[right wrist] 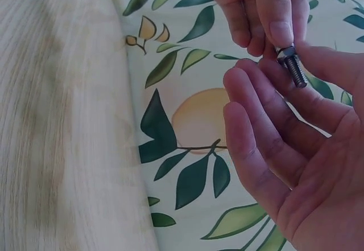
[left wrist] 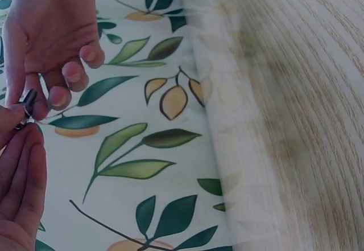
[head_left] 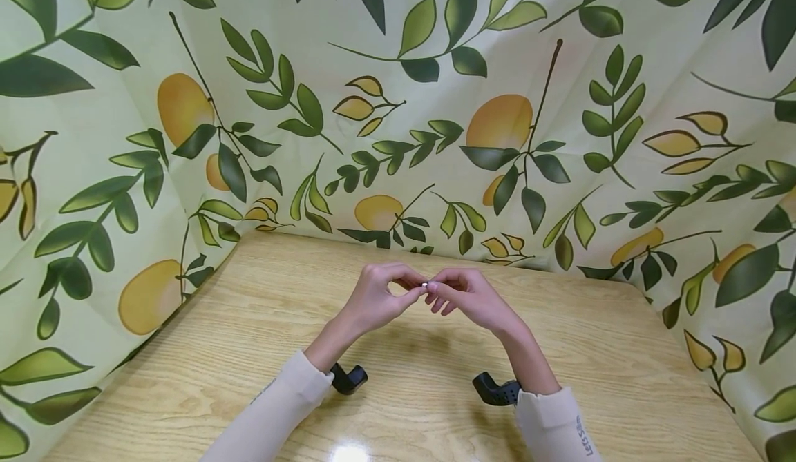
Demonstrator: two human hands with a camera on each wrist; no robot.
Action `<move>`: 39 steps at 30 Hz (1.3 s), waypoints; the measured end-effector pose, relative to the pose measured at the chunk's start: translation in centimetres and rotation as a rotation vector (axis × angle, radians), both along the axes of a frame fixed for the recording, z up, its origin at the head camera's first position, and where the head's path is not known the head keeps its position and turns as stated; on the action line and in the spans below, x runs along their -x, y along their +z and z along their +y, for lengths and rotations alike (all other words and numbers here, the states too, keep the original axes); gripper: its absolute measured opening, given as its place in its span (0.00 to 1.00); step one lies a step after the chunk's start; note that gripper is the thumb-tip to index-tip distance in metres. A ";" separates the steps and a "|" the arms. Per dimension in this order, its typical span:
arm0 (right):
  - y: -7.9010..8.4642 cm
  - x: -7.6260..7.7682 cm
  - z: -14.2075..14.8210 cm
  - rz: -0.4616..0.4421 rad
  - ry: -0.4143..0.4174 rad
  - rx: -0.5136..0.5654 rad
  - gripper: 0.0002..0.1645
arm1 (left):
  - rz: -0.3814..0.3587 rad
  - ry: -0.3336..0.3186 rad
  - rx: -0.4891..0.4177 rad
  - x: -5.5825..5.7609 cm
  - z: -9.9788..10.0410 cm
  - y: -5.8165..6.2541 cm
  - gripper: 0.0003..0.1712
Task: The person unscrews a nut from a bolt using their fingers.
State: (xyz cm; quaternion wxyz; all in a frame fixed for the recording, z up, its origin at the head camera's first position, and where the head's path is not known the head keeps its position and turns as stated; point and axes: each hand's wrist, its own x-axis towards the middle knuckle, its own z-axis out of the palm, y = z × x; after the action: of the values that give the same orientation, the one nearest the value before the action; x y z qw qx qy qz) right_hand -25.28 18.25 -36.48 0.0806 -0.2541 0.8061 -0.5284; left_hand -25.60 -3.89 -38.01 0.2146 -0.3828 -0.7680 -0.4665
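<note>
Over the wooden table, a small metal bolt (right wrist: 296, 73) with a hex nut (right wrist: 286, 53) on its thread sits between the two hands. My left hand (head_left: 376, 300) pinches the head end of the bolt between thumb and fingertips; the head itself is hidden by them. From the other side, my right hand (head_left: 469, 296) has thumb and index fingertip at the nut, its other fingers loosely bent. The threaded end points toward the right palm in the right wrist view. Seen from the left wrist, the dark bolt (left wrist: 26, 107) lies right at both hands' fingertips.
Below the hands spreads a light wood-grain table (head_left: 423, 393). A cloth (head_left: 410, 103) printed with leaves and orange fruit hangs behind it and along the sides. Black curved mounts (head_left: 350, 379) stick out at both wrists, beside the pale sleeves (head_left: 273, 407).
</note>
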 end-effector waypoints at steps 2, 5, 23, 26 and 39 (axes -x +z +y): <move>0.0 0.0 0.0 -0.002 0.001 0.008 0.17 | 0.004 0.001 0.002 0.0 0.0 -0.1 0.04; 0.1 -0.1 -0.1 -0.005 -0.006 0.013 0.16 | 0.009 0.005 0.007 0.0 0.0 -0.1 0.04; 0.4 -0.2 -0.3 0.011 -0.061 -0.014 0.14 | 0.029 0.015 0.031 -0.1 0.0 -0.1 0.06; 0.3 -0.2 -0.3 0.013 -0.065 -0.015 0.14 | 0.045 0.019 0.038 -0.2 0.0 -0.1 0.07; 0.3 -0.3 -0.5 0.019 -0.083 -0.014 0.12 | 0.003 0.033 0.044 -0.3 0.1 0.0 0.06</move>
State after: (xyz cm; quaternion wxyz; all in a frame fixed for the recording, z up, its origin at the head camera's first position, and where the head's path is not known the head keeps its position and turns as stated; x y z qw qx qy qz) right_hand -24.96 17.71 -36.22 0.0528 -0.2247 0.8202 -0.5234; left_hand -25.34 -3.82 -37.97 0.2147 -0.3755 -0.7839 -0.4454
